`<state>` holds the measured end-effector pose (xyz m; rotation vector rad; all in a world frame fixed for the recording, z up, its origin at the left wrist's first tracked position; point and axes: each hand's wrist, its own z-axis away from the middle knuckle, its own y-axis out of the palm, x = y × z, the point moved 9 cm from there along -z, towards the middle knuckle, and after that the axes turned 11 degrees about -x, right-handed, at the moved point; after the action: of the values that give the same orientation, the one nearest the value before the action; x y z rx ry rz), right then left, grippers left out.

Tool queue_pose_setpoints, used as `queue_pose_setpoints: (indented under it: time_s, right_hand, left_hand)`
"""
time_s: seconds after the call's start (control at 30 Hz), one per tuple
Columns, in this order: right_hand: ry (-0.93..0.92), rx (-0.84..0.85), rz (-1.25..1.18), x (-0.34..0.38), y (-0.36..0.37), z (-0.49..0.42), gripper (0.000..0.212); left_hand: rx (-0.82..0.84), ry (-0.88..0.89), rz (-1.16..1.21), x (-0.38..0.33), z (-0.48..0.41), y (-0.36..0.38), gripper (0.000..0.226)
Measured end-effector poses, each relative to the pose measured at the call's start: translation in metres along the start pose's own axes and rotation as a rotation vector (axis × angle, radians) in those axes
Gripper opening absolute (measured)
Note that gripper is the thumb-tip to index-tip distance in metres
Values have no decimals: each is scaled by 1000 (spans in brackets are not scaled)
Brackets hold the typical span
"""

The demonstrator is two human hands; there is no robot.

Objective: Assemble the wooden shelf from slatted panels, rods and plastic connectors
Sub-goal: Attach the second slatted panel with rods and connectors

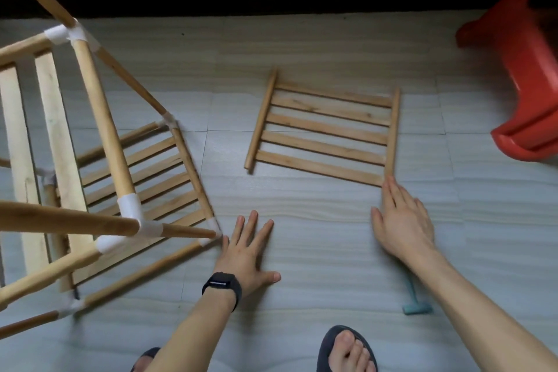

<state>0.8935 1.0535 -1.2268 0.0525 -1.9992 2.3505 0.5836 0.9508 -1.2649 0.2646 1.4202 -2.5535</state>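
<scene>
The loose slatted panel (326,130) lay flat on the grey floor (317,251). Its near right corner was at the fingertips of my right grip (403,223), which was open with straight fingers and held nothing. My left grip (246,251), also spread flat and empty, sat just beside a corner of the part-built frame (185,157), made of round pale-wood rods (101,118) socketed into white plastic connectors (129,210).

free: bare floor (317,238) between left hand (246,251) and right hand (403,226); strip between shelf frame (99,136) and slatted panel (324,130) | blocked: shelf frame along floor's left edge; red stool (519,69) far-right corner; teal tool (417,306) beside right forearm
</scene>
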Motion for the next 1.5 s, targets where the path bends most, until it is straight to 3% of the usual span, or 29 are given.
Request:
queue_pose_setpoints:
  time_s: [0.13, 0.23, 0.37, 0.47, 0.53, 0.67, 0.9, 1.1, 1.2, 1.37, 1.5]
  right_hand:
    - [236, -74, -152, -42, -6, 11, 61]
    - [407, -15, -262, -60, -7, -2, 44]
    - [486, 103, -299, -61, 5, -10, 42]
    - [540, 177, -357, -64, 4, -12, 42]
    - [618, 151, -458, -72, -8, -11, 39]
    - [746, 113, -583, -79, -47, 14, 39]
    - [747, -102, -713, -80, -161, 64, 41]
    - [694, -487, -1029, -78, -285, 99, 45]
    - [616, -571, -1215, -58, -321, 104, 47]
    - [333, -616, -1376, 49, -409, 111, 25]
    - [41, -523, -1374, 156, -451, 111, 28]
  left_hand:
    - [-223, -93, 113, -7, -12, -38, 83]
    - [-383, -228, 345, -17, -43, -76, 84]
    - [-257, -332, 547, -24, -101, -86, 93]
    - [-236, -419, 601, -21, -114, -97, 72]
    - [-243, -409, 507, -20, -114, -114, 46]
    - [-291, -335, 362, -42, -102, -162, 46]
    - [-539, -202, 468, -102, -23, -287, 50]
    - [-897, 3, 586, -156, 107, -418, 39]
    - [-990, 114, 710, -160, 186, -475, 35]
    - [-1178, 198, 757, -91, 308, -551, 17]
    - [-1322, 34, 661, 19, 374, -565, 23]
